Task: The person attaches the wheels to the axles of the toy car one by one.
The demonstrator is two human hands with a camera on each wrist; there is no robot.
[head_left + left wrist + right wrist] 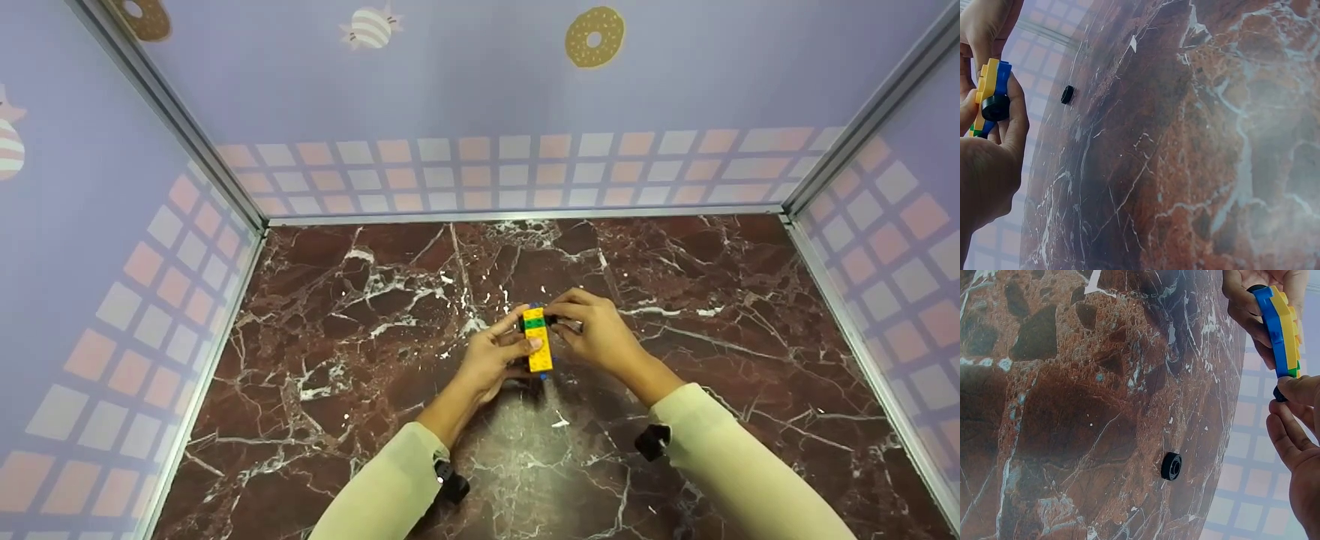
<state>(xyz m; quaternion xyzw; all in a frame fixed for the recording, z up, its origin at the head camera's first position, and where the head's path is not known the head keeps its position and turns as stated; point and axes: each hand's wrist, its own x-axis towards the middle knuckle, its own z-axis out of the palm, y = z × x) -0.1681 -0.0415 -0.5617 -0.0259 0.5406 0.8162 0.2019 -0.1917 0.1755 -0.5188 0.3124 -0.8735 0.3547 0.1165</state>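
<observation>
A toy car [540,361] of building bricks has a yellow top with a green strip and a blue base. My left hand [484,361] grips it from the left, thumb on the yellow bricks. On the right, my right hand [600,334] pinches a small black wheel [1279,395] against the car's blue base; whether it is fixed there I cannot tell. In the left wrist view, another black wheel [995,108] sits on the car's side. A loose black wheel [1171,466] stands on its tread on the table, apart from both hands.
The dark red marbled table [360,420] has white veins. Purple panels with a checked band, such as the back wall [480,97], enclose it at the back, left and right. Metal strips [525,217] run along the table's edges.
</observation>
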